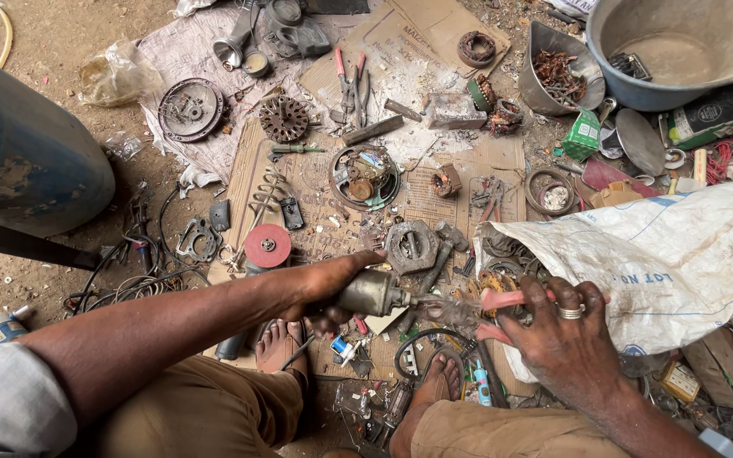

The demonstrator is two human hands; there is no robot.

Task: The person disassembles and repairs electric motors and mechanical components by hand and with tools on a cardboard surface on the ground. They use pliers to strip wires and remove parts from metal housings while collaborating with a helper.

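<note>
My left hand point(326, 287) grips a greasy metal motor part point(373, 293) with a shaft sticking out to the right, held over my bare feet point(280, 343). My right hand point(557, 326), with a ring on one finger, is closed on the red handles of pliers point(506, 298). The pliers' jaws point left toward the shaft end, which is blurred. Both hands hover above cardboard point(434, 191) littered with parts.
A red grinding disc point(267, 246), round metal plates point(190, 109), a square flange point(411, 247) and red-handled pliers point(349, 75) lie on the cardboard. A white sack point(680, 254) lies at right, a large metal basin point(680, 51) behind it, a blue drum point(27, 153) at left.
</note>
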